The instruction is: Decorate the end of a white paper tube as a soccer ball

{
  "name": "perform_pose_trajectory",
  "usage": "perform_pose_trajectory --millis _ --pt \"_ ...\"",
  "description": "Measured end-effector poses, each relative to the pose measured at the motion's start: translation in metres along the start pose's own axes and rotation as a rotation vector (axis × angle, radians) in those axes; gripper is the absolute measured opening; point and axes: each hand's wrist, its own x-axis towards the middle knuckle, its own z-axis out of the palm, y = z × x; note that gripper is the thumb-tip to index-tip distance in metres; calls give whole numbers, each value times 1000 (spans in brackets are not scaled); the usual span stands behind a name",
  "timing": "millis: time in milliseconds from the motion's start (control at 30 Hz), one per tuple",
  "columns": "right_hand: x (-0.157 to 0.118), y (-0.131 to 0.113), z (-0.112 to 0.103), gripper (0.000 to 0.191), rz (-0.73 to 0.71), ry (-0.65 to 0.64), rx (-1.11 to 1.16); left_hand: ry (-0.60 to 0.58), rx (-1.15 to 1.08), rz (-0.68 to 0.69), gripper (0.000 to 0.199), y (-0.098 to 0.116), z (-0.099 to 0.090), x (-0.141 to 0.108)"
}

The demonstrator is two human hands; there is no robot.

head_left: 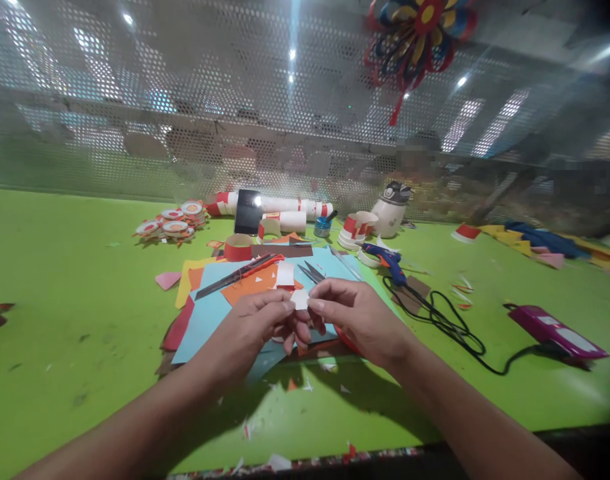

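White paper piece (300, 300) pinched at its edges: my left hand (265, 317) has one side, right hand (357, 312) the other, thumbs and fingertips nearly closed. It's held above the blue sheet (197, 333). Scissors (315, 270) just beyond; glue gun (393, 265) off right.

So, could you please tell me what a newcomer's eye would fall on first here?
Probably the bright flower-shaped ornament hanging at the top, right of centre, and the vivid green tabletop spread below. At the centre, the left hand and right hand pinch a small white piece above the coloured sheets. The purple box also stands out toward the right edge.
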Motion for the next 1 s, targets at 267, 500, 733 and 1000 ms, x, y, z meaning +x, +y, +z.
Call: perform_pose_trajectory --millis 267,500,733,1000 --pt "1 3 -2 17 12 8 27 83 -58 21 32 0 -1 1" --pt "3 9 -4 15 15 20 47 154 -75 19 23 -1 -2 4" --pt "2 6 -3 16 41 17 28 154 -58 20 26 -2 -2 1" --pt "3 6 -4 15 21 -9 -12 158 35 42 15 -5 -5 3"
